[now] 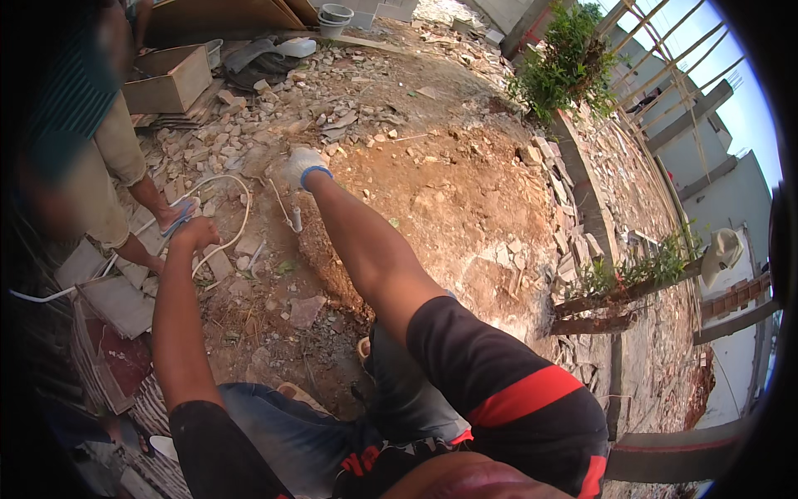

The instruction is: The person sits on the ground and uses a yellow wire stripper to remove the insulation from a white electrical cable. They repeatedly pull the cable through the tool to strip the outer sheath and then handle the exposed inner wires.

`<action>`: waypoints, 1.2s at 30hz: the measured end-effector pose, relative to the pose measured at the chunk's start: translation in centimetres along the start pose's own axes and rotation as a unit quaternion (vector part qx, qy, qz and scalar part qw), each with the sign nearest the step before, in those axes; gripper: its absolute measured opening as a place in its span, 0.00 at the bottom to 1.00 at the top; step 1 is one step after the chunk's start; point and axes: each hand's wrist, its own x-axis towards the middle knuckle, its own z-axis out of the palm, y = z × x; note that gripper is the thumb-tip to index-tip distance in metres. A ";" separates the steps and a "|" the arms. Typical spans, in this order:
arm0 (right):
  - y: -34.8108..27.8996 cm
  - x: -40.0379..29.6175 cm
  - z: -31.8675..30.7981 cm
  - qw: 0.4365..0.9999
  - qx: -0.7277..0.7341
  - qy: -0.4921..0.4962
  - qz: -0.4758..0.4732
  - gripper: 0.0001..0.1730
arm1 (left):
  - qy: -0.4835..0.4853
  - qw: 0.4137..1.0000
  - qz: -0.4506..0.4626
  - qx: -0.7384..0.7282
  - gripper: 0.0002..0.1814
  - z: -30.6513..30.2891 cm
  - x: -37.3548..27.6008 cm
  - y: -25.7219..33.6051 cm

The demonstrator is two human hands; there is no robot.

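Note:
My left hand [197, 233] is bare and its fingers are curled. From this angle I cannot see whether anything is inside it. It hovers within the loop of a white hose [248, 203], in front of another person's sandalled foot. My right hand [303, 166] wears a pale work glove with a blue cuff and reaches out over the dirt. Its fingers and palm are hidden from the camera. Below it, a short grey pipe stub [297, 219] stands up from the soil, with a thin pale cord or wire [280, 198] beside it.
A person [112, 150] stands close on the left. Stacked tiles [118, 355] lie near my left arm. Broken rubble [230, 118] covers the ground ahead, before a wooden box [168, 81] and stacked buckets [335, 20]. A concrete beam [586, 187] runs along the right.

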 end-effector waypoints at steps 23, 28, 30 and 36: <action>0.8 0.9 1.1 0.997 -0.050 -0.049 -0.026 0.19 | -0.005 0.999 0.029 -0.021 0.13 0.0 0.9 -0.2; 5.6 3.5 2.1 0.977 -0.146 -0.110 -0.106 0.19 | 0.002 0.998 0.065 -0.008 0.13 -1.1 1.0 4.0; 3.7 2.1 1.9 0.992 -0.094 -0.075 -0.042 0.18 | 0.004 0.998 0.055 -0.003 0.13 -0.7 0.4 2.7; 0.3 -1.7 -3.1 0.988 0.045 0.143 0.036 0.14 | 0.005 0.999 0.049 -0.012 0.12 -0.3 0.6 1.2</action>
